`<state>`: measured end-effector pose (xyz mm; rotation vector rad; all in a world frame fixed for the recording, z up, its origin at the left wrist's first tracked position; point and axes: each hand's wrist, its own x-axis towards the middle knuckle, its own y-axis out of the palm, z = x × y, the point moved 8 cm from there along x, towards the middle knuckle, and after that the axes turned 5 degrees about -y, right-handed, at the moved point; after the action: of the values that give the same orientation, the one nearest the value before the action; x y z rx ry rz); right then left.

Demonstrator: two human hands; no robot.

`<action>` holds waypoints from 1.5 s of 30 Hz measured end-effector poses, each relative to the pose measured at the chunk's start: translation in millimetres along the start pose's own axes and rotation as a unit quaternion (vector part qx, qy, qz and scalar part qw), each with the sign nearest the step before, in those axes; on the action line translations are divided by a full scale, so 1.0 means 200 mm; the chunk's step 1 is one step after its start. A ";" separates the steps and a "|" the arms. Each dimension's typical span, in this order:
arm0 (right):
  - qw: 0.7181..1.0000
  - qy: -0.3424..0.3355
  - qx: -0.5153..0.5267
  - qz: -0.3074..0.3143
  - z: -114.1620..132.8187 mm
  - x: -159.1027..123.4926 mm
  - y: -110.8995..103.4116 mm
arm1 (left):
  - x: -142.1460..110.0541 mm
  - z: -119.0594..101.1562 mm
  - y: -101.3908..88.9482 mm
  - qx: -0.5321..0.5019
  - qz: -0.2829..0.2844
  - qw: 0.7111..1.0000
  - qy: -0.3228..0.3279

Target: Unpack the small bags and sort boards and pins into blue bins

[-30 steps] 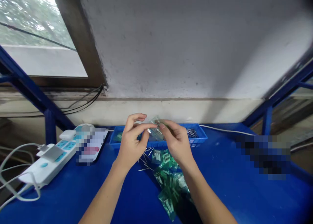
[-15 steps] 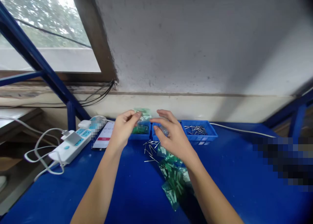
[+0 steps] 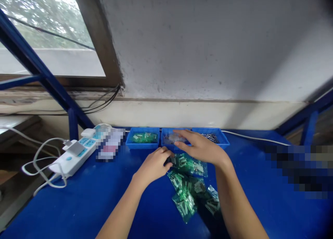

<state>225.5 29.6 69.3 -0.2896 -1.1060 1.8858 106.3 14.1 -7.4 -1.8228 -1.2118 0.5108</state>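
Note:
My left hand (image 3: 156, 163) is low over the blue table at the left edge of the pile, its fingers curled down and thumb bent in. What lies between those fingers I cannot make out. My right hand (image 3: 200, 146) reaches over the middle blue tray (image 3: 163, 141) with fingers stretched out, holding nothing visible. Clear plastic (image 3: 174, 137) shows in that tray, partly covered by the hand. Small green-tinted plastic bags (image 3: 183, 188) with slim metal pieces inside lie heaped between my forearms.
A left blue tray (image 3: 129, 144) holds green bags, and a right one (image 3: 226, 142) holds loose metal rivets or pins (image 3: 211, 137). A white power strip (image 3: 78, 150) with looping cables and a blurred phone (image 3: 110, 145) lie at left. A wall stands behind.
My left hand has come down from above the left tray to the table, and the raised bag no longer shows in it. My right hand has shifted right. The loose pins are now out of sight.

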 end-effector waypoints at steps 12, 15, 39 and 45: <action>0.991 0.043 0.086 0.088 0.00 0.01 0.05 | -0.01 0.03 -0.16 -0.001 -0.242 0.970 -0.013; 0.972 0.051 0.200 0.112 0.02 0.04 0.13 | -0.08 0.03 -0.26 -0.043 -0.346 0.937 -0.023; 0.905 0.075 0.313 -0.276 -0.06 0.01 0.34 | -0.09 0.10 -0.33 -0.145 -0.296 0.944 -0.005; 0.849 0.111 0.342 -0.387 -0.13 -0.03 0.15 | -0.11 -0.06 -0.25 -0.083 -0.290 0.951 0.066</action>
<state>226.8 33.3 29.4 0.3112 -0.2475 1.3303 78.5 -2.7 38.1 -1.4990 -1.6444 -0.0459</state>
